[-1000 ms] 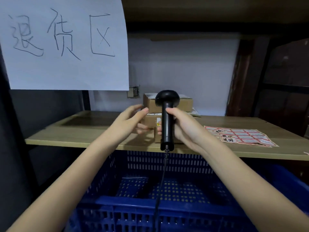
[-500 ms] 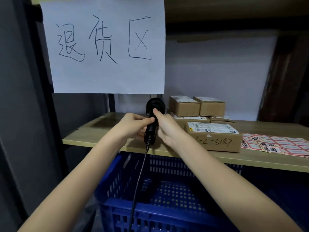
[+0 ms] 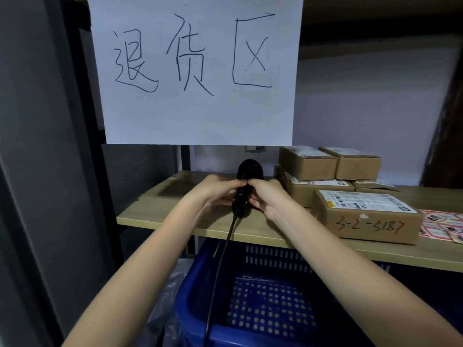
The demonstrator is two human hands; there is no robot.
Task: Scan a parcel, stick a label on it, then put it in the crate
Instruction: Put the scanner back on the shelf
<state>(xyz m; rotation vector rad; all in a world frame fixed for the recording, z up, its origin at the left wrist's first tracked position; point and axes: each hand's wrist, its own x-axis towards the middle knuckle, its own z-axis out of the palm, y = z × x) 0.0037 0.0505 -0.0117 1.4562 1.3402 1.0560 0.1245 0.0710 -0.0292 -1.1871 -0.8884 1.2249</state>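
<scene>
Wooden shelf runs across the room at about waist height, with a big white sign of handwritten characters hanging above it and a pale wall behind. Under the shelf sits a blue crate, its perforated floor bare where it shows.

Both hands meet over the left part of the shelf, wrapped around a black scanner. Its rounded head pokes up above the knuckles and its handle points down, tilted slightly left. Left hand grips the handle from the left, fingers curled around it; right hand closes on it from the right, and the fingertips of both touch at the front of the handle. Both forearms reach forward over the crate and converge on the scanner. A black cable hangs from the handle's base and drops past the crate's near left side.

Nearest parcel lies on the shelf just right of the right hand, apart from it, white shipping slip on top and "3-2-5187" written on its front. More boxes are stacked behind it. A label sheet lies flat to the parcel's right.
</scene>
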